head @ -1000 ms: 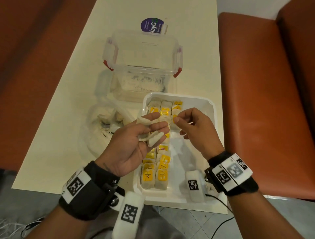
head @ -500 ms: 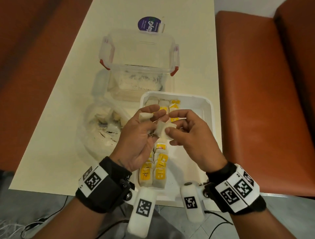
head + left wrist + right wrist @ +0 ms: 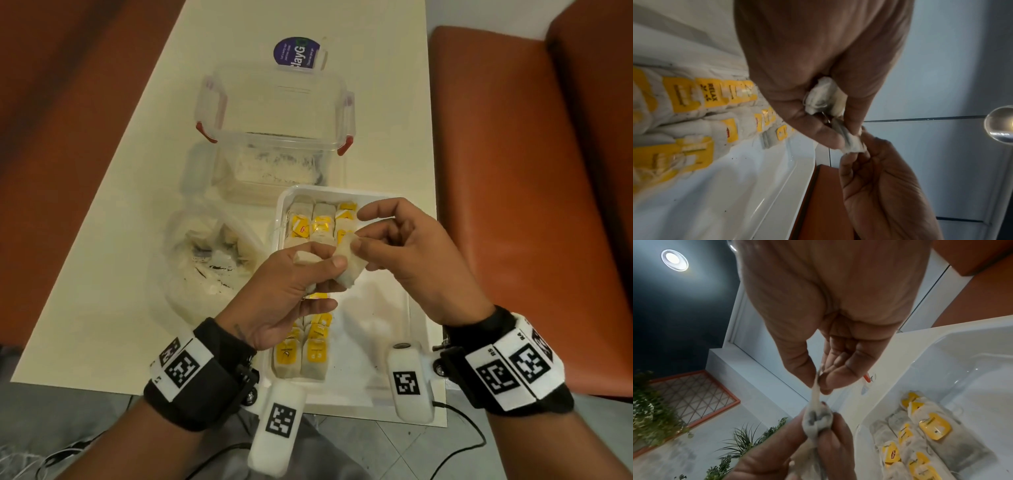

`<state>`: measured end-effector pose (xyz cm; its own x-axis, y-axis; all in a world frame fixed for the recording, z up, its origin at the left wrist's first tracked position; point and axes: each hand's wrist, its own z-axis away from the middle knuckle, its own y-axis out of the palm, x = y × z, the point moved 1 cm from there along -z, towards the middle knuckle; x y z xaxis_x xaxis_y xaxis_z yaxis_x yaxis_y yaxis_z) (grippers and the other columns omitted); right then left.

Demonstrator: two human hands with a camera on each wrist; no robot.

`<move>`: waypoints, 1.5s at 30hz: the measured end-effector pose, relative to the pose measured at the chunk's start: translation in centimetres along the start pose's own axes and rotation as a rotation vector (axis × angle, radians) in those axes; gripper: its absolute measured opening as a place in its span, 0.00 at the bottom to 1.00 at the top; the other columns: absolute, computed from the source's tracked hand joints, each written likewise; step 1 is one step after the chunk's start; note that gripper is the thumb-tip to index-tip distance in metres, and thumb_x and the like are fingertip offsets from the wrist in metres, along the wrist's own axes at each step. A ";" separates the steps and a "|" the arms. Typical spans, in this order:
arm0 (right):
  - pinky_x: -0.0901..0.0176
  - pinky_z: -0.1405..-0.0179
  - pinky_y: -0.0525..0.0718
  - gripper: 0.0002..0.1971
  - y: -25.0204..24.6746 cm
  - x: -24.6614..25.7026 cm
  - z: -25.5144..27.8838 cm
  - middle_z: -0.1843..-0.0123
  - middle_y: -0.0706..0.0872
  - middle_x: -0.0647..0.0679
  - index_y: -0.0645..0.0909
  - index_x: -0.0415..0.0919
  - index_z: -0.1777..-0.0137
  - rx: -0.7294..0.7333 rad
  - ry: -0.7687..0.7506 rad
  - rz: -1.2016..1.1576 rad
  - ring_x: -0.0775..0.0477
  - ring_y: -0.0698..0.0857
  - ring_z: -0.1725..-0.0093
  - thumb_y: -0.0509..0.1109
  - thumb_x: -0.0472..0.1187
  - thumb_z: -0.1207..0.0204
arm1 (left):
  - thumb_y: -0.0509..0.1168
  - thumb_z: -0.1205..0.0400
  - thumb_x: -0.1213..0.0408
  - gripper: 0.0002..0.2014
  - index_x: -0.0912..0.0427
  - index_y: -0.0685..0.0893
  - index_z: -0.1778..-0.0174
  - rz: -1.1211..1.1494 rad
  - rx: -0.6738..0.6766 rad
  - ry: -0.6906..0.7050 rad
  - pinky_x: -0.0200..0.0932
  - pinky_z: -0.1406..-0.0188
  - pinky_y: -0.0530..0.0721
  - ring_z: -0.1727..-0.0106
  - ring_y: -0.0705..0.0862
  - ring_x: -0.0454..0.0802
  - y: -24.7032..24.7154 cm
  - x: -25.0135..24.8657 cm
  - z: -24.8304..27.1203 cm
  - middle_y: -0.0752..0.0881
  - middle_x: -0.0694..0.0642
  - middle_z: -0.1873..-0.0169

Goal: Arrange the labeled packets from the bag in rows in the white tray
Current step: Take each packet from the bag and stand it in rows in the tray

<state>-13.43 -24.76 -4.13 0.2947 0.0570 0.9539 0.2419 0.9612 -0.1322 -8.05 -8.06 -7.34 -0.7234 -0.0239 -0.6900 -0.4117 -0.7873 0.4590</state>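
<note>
Over the middle of the white tray (image 3: 378,310), my left hand (image 3: 329,270) grips a small bunch of pale packets (image 3: 305,257). My right hand (image 3: 356,241) pinches the upper end of one of them, a white packet (image 3: 350,265), between thumb and forefinger. The left wrist view has the bunch (image 3: 824,97) in my left palm, and my right fingertips (image 3: 854,155) on the end of a packet (image 3: 853,144). In the right wrist view the pinched packet (image 3: 817,418) hangs between both hands. Yellow-labeled packets lie in rows at the tray's far end (image 3: 320,222) and near end (image 3: 308,354).
A crumpled clear bag (image 3: 205,263) with more packets lies left of the tray. Behind the tray stands a clear plastic box (image 3: 274,113) with red clips, with a purple-labeled item (image 3: 296,54) beyond it. Orange seats (image 3: 513,205) flank the cream table (image 3: 102,240).
My right hand came from the tray's far rows to my left hand and took hold of one packet there. Both hands have since shifted slightly right, still joined on it.
</note>
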 end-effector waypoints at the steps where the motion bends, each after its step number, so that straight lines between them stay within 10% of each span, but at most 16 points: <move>1: 0.57 0.59 0.85 0.14 0.0 -0.1 0.1 0.58 0.91 0.46 0.83 0.45 0.42 0.000 0.016 0.010 0.49 0.87 0.58 0.79 0.35 0.25 | 0.74 0.25 0.62 0.02 0.51 0.87 0.61 -0.004 -0.013 0.016 0.38 0.70 0.87 0.63 0.89 0.44 0.0 0.1 0.0 0.91 0.53 0.63; 9: 0.57 0.58 0.84 0.01 0.5 -1.5 0.5 0.56 0.92 0.46 0.87 0.45 0.54 0.044 0.107 0.037 0.51 0.89 0.56 0.77 0.39 0.22 | 0.74 0.22 0.63 0.15 0.60 0.86 0.40 -0.036 -0.081 0.045 0.40 0.68 0.89 0.57 0.90 0.45 0.0 0.5 0.3 0.92 0.56 0.54; 25: 0.53 0.56 0.84 0.03 -1.3 -4.2 -3.1 0.59 0.88 0.49 0.85 0.44 0.53 -0.087 0.184 0.104 0.52 0.86 0.58 0.72 0.39 0.18 | 0.69 0.18 0.60 0.12 0.57 0.85 0.39 -0.109 -0.100 -0.068 0.37 0.78 0.78 0.71 0.79 0.43 -1.3 0.6 2.1 0.86 0.54 0.62; 31: 0.56 0.60 0.83 0.05 -1.5 -5.9 -4.2 0.61 0.88 0.47 0.84 0.43 0.56 -0.016 0.240 0.287 0.52 0.85 0.62 0.73 0.39 0.18 | 0.73 0.34 0.43 0.35 0.63 0.81 0.37 -0.228 -0.037 -0.078 0.36 0.79 0.61 0.74 0.62 0.43 -1.9 0.6 3.7 0.69 0.48 0.71; 36: 0.64 0.67 0.81 0.03 -0.7 -6.9 -4.8 0.66 0.86 0.48 0.85 0.39 0.54 0.070 0.291 0.364 0.54 0.83 0.67 0.73 0.37 0.19 | 0.68 0.33 0.36 0.32 0.52 0.87 0.38 -0.209 -0.057 -0.085 0.37 0.75 0.63 0.72 0.64 0.42 -2.1 0.4 4.1 0.71 0.46 0.69; 43: 0.52 0.61 0.82 0.01 -0.1 -8.3 -6.0 0.67 0.85 0.50 0.86 0.43 0.53 -0.019 0.300 0.406 0.50 0.82 0.69 0.75 0.39 0.21 | 0.71 0.40 0.47 0.36 0.61 0.85 0.36 -0.045 -0.088 -0.135 0.44 0.70 0.72 0.69 0.71 0.46 -1.8 0.4 4.1 0.76 0.53 0.64; 45: 0.51 0.60 0.84 0.03 -0.1 -8.5 -6.2 0.66 0.87 0.46 0.84 0.46 0.53 -0.037 0.330 0.387 0.48 0.85 0.68 0.75 0.39 0.21 | 0.69 0.26 0.56 0.24 0.62 0.84 0.35 -0.029 -0.119 -0.141 0.44 0.68 0.73 0.69 0.72 0.46 -1.8 0.6 4.0 0.78 0.53 0.64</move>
<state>-10.26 -27.03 -13.90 0.6442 0.3128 0.6979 0.0885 0.8759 -0.4743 -9.94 -4.23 -6.32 -0.7860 0.0797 -0.6131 -0.3713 -0.8537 0.3651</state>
